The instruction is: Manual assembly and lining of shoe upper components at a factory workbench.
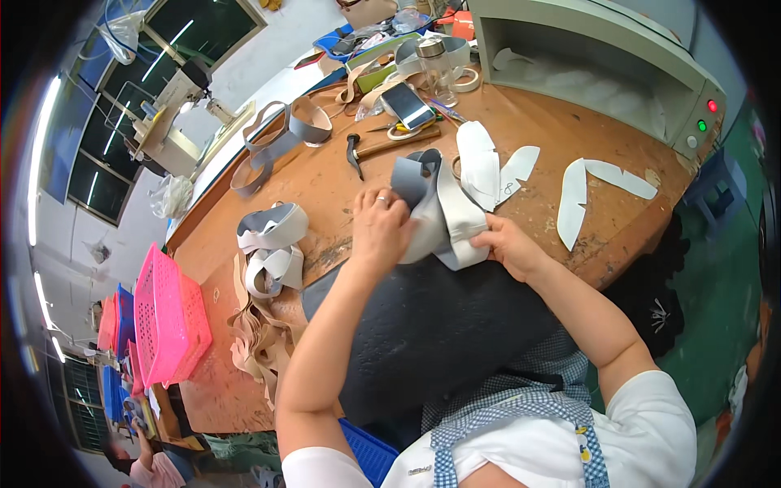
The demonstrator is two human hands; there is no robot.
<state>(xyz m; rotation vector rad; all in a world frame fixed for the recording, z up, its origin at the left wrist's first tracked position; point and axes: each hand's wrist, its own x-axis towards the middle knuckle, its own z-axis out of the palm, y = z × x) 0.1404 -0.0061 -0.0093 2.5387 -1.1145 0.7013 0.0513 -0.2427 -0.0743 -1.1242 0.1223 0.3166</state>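
Between my hands is a looped, strip-like piece of leather (465, 221), pale white on one face and grey-blue on the other. It stands at the edge of a black mat (407, 325). My right hand (511, 247) pinches its right side between thumb and fingers. On its left side, my left hand (379, 232) curls its fingers against the piece; its fingertips are partly hidden and a little blurred. Similar white and grey loops (275, 244) are stacked left of the mat. Beige strips (259, 350) hang in a bundle below that stack.
A hammer (390, 146), a phone (408, 106) and a glass jar (435, 69) lie or stand behind my hands. White cut pieces (478, 163) rest to the right. A grey metal box (586, 73) fills the back right. A pink basket (167, 317) stands at the left.
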